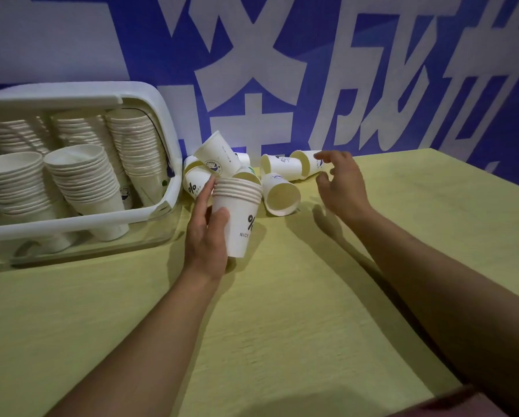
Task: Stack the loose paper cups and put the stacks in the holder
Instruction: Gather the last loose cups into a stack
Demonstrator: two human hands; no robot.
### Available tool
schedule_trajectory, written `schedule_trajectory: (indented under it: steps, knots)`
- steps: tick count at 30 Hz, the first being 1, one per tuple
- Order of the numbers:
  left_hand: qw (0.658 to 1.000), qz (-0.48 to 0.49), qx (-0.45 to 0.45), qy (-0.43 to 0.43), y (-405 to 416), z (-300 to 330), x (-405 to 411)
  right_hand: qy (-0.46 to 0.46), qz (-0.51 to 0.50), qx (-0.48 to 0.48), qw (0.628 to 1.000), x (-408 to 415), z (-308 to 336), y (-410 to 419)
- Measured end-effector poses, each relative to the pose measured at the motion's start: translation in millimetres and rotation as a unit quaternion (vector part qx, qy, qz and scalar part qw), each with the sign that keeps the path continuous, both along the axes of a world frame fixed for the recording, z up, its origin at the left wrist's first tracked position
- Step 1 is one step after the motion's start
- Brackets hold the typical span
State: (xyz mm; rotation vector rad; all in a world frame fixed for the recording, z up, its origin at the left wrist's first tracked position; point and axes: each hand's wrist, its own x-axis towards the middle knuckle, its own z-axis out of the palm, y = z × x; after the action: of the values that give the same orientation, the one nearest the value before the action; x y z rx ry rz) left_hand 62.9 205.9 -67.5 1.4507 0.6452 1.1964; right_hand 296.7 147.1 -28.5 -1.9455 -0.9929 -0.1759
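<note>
The left hand grips a short stack of cups upright to receive more; the right hand, fingers loose, reaches toward a fallen cup near the holder.

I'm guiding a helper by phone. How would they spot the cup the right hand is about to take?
Start at the white holder on the yellow table and look right, past the pile of loose cups. The farthest-right cup lies on its side by the blue wall, mouth facing left, just under the right hand fingertips.
</note>
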Motion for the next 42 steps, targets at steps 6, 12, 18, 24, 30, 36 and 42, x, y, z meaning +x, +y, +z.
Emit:
schedule_trajectory:
  steps: [6, 12, 18, 24, 30, 36, 42]
  knots:
    - [1.0, 0.006, -0.005, -0.025, 3.3, -0.7, 0.9, -0.146, 0.024, -0.229, 0.962, 69.0, 6.3, 48.5]
    - [0.999, 0.01, -0.003, -0.03, 3.4, -1.0, 2.6, -0.2, 0.061, -0.322, 0.923, 96.3, 7.8, 85.6]
    - [0.999, 0.003, 0.011, -0.031, 2.3, -0.7, 3.1, -0.3, 0.059, -0.387, 0.87, 101.3, 10.9, 83.7]
    - [0.999, -0.01, 0.006, -0.034, 1.7, 1.2, 2.2, -0.267, 0.048, -0.453, 0.849, 107.2, 22.4, 62.2]
    - [0.999, -0.016, -0.006, -0.04, 0.4, 3.3, 2.6, -0.28, 0.099, -0.551, 0.78, 97.0, 37.4, 39.7]
    - [0.999, -0.032, 0.009, -0.022, -4.2, 5.0, -1.1, -0.278, 0.132, -0.632, 0.711, 70.1, 43.9, 3.6]
    - [0.999, -0.036, 0.019, -0.022, -7.4, 5.6, -1.0, -0.3, 0.12, -0.547, 0.773, 65.7, 46.5, -23.7]
